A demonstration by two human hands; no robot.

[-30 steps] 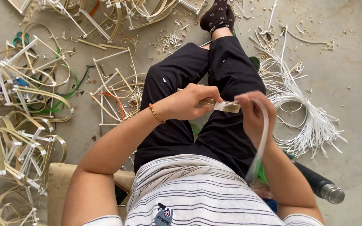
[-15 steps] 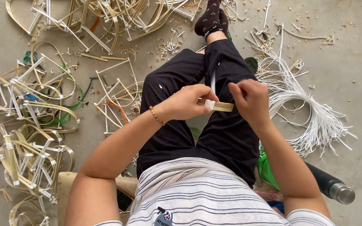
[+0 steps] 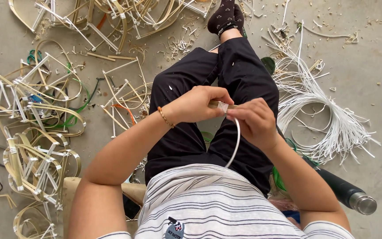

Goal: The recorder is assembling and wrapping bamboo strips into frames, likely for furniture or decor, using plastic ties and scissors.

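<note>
You are holding a short tan bamboo strip [image 3: 221, 105] over your lap, level between both hands, and you are binding it with a flat white band [image 3: 236, 140] whose free length is curving down from the strip toward your striped shirt [image 3: 208, 203]. Your left hand [image 3: 197, 104] is closed around the strip's left end, fingers curled over it, so that grip is fully taken up by the strip. Your right hand [image 3: 253, 121] is pinching the white band right at the strip, fingertips tight together on the wrap.

This looks like the wrapping step, with the binding at the joint only partly made. The next move is probably calling for steady tension on the band while the left hand keeps the strip from turning.

Around you, the floor [image 3: 376, 88] is carrying a coil of white bands [image 3: 328, 110] on your right, finished bamboo frames [image 3: 40, 115] on your left, and a dark metal bottle [image 3: 348, 192] by your right elbow.
</note>
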